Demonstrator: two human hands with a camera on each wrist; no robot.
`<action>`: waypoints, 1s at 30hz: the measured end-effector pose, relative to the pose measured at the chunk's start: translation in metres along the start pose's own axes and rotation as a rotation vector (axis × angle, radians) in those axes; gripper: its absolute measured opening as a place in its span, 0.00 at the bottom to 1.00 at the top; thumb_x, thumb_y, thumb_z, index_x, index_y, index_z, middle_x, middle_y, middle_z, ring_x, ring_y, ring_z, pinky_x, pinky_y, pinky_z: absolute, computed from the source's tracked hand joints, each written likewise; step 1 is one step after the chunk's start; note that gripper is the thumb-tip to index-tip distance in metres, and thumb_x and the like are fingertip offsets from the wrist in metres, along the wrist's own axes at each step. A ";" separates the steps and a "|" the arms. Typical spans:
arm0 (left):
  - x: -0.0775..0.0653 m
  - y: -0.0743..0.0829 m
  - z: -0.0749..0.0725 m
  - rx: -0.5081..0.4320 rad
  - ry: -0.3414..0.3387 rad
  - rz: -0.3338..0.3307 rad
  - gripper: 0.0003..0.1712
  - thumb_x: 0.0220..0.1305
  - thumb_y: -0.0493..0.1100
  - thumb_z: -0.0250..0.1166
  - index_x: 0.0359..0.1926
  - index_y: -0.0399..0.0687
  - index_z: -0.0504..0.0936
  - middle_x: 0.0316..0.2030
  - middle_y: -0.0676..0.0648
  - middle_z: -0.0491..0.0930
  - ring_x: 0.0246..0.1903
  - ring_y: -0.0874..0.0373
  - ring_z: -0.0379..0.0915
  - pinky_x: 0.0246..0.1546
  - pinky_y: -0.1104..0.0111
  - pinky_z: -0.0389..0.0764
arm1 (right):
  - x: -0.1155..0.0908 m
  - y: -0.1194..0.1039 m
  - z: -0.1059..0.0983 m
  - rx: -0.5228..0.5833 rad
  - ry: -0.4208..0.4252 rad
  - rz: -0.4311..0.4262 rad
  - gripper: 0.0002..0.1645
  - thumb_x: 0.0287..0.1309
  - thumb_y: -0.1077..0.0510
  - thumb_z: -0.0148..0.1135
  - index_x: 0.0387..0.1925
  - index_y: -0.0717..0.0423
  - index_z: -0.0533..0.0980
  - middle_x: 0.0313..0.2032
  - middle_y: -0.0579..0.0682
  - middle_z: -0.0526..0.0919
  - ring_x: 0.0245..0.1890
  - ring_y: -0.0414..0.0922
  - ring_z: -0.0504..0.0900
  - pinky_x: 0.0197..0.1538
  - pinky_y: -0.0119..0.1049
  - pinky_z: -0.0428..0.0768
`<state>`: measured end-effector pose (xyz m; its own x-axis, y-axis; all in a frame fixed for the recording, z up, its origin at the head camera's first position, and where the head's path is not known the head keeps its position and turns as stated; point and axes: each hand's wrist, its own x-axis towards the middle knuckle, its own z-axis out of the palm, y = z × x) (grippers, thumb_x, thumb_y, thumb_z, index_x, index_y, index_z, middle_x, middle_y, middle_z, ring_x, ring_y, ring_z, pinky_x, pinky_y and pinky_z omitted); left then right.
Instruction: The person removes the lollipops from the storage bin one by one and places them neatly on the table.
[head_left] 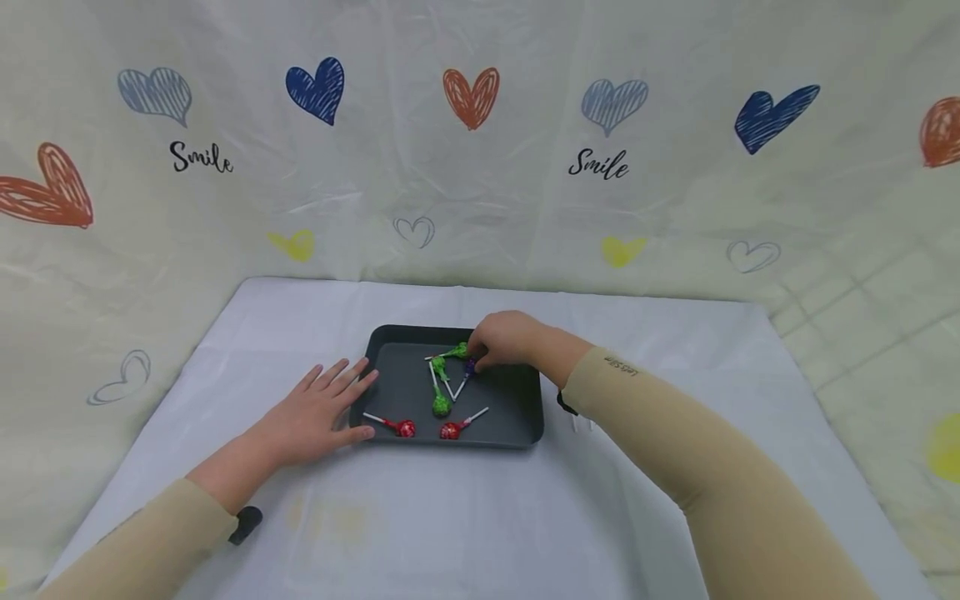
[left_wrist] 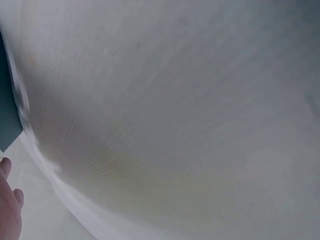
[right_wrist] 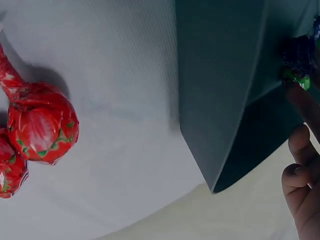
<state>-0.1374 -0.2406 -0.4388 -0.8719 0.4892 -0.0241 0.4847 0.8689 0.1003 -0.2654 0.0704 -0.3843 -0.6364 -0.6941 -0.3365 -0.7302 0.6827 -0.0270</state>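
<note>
My right hand [head_left: 506, 337] reaches over the back right of a dark grey baking tray [head_left: 510, 408], fingertips pinching a purple-wrapped lollipop [head_left: 470, 367] whose white stick points toward the front left. In the right wrist view that purple wrapper [right_wrist: 299, 54] shows at the fingertips, with bits of green beside it. Close by lie a green lollipop [head_left: 461, 351], another green lollipop [head_left: 438, 364] and a third green lollipop [head_left: 441, 407]. Toward the tray's front are a red lollipop [head_left: 406, 428] and a second red lollipop [head_left: 450, 430]. Fingers spread, my left hand [head_left: 311, 417] rests at the tray's left rim.
Two more red lollipops [right_wrist: 42, 125] lie on the white cloth outside the tray's right side; in the head view my right arm mostly covers them, leaving white sticks [head_left: 576, 423] visible. Behind the table [head_left: 675, 350] hangs a sheet [head_left: 517, 192] printed with hearts.
</note>
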 end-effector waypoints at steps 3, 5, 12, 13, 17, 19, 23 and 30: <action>0.001 0.000 0.002 0.003 -0.012 -0.009 0.51 0.53 0.78 0.45 0.72 0.62 0.48 0.72 0.53 0.43 0.70 0.46 0.39 0.67 0.46 0.42 | 0.002 -0.001 0.003 0.001 -0.011 -0.008 0.16 0.53 0.45 0.64 0.44 0.40 0.82 0.38 0.36 0.83 0.36 0.34 0.77 0.48 0.34 0.77; 0.002 -0.001 0.003 0.004 -0.014 -0.013 0.51 0.52 0.79 0.45 0.72 0.62 0.48 0.72 0.53 0.43 0.70 0.46 0.39 0.67 0.46 0.42 | 0.003 -0.001 0.005 -0.003 -0.015 -0.014 0.16 0.54 0.45 0.64 0.45 0.41 0.82 0.39 0.37 0.83 0.36 0.34 0.77 0.48 0.34 0.77; 0.002 0.001 -0.001 -0.002 -0.003 -0.007 0.51 0.52 0.78 0.47 0.72 0.60 0.50 0.72 0.52 0.45 0.70 0.45 0.41 0.66 0.45 0.43 | -0.001 0.000 0.006 0.015 -0.034 -0.052 0.17 0.55 0.49 0.64 0.48 0.41 0.80 0.42 0.38 0.83 0.41 0.35 0.78 0.51 0.33 0.76; 0.002 0.002 -0.002 0.000 -0.002 -0.007 0.51 0.53 0.78 0.47 0.72 0.59 0.50 0.72 0.51 0.46 0.70 0.45 0.41 0.66 0.45 0.44 | -0.002 0.000 0.006 0.017 -0.038 -0.056 0.17 0.55 0.49 0.64 0.48 0.41 0.80 0.43 0.38 0.83 0.42 0.35 0.78 0.52 0.33 0.75; 0.001 0.002 -0.004 0.014 -0.027 -0.020 0.51 0.53 0.78 0.46 0.72 0.60 0.49 0.72 0.53 0.44 0.70 0.46 0.39 0.67 0.46 0.42 | -0.009 -0.002 0.005 0.020 -0.051 -0.072 0.18 0.55 0.51 0.64 0.49 0.39 0.80 0.46 0.37 0.82 0.46 0.36 0.77 0.54 0.34 0.74; 0.001 0.003 -0.005 0.015 -0.034 -0.022 0.51 0.53 0.78 0.46 0.72 0.60 0.48 0.72 0.53 0.43 0.70 0.46 0.38 0.67 0.46 0.41 | -0.013 -0.003 0.005 0.021 -0.053 -0.081 0.18 0.55 0.52 0.64 0.50 0.38 0.79 0.46 0.37 0.82 0.48 0.36 0.77 0.54 0.34 0.74; 0.001 0.002 -0.004 0.016 -0.040 -0.021 0.51 0.53 0.78 0.45 0.72 0.61 0.47 0.72 0.53 0.42 0.70 0.46 0.37 0.67 0.46 0.40 | -0.020 -0.003 0.003 0.034 -0.035 -0.086 0.20 0.55 0.52 0.64 0.51 0.36 0.78 0.48 0.36 0.81 0.48 0.36 0.77 0.54 0.34 0.74; 0.001 0.001 -0.003 0.016 -0.040 -0.022 0.52 0.52 0.80 0.42 0.72 0.61 0.46 0.72 0.54 0.41 0.70 0.46 0.37 0.67 0.46 0.41 | -0.024 0.001 -0.005 0.096 -0.007 -0.069 0.19 0.55 0.52 0.64 0.50 0.37 0.79 0.48 0.37 0.81 0.48 0.37 0.77 0.55 0.36 0.74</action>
<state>-0.1378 -0.2392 -0.4354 -0.8789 0.4724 -0.0661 0.4670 0.8804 0.0832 -0.2522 0.0863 -0.3719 -0.5831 -0.7391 -0.3373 -0.7450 0.6521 -0.1408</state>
